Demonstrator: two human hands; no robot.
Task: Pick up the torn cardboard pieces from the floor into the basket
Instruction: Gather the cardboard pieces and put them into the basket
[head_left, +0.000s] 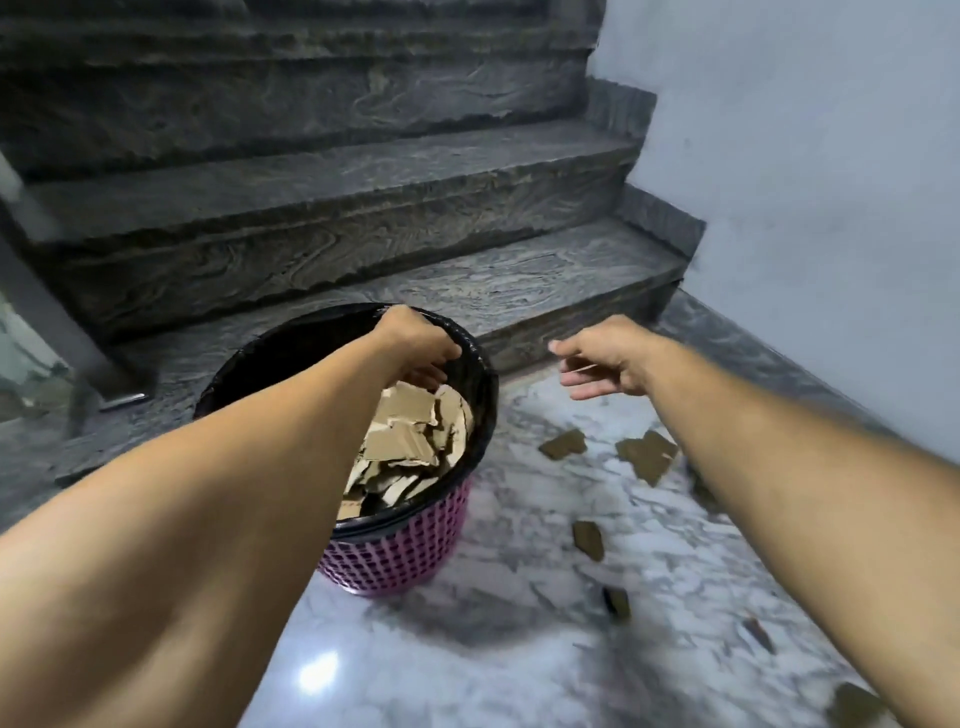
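Your left hand (415, 345) grips the basket (415, 551) rim; your empty, unclenched right hand (602, 364) hovers nearer the cardboard pieces (647, 454) at five o'clock.

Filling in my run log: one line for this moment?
left hand: over basket | right hand: open, empty | cardboard pieces: some on floor

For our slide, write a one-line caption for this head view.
Left hand over a pink basket full of cardboard; right hand open above scraps on the floor.

One head-worn wide-angle view looks forward and down, close over the basket (415, 545), facing the stairs (337, 208).
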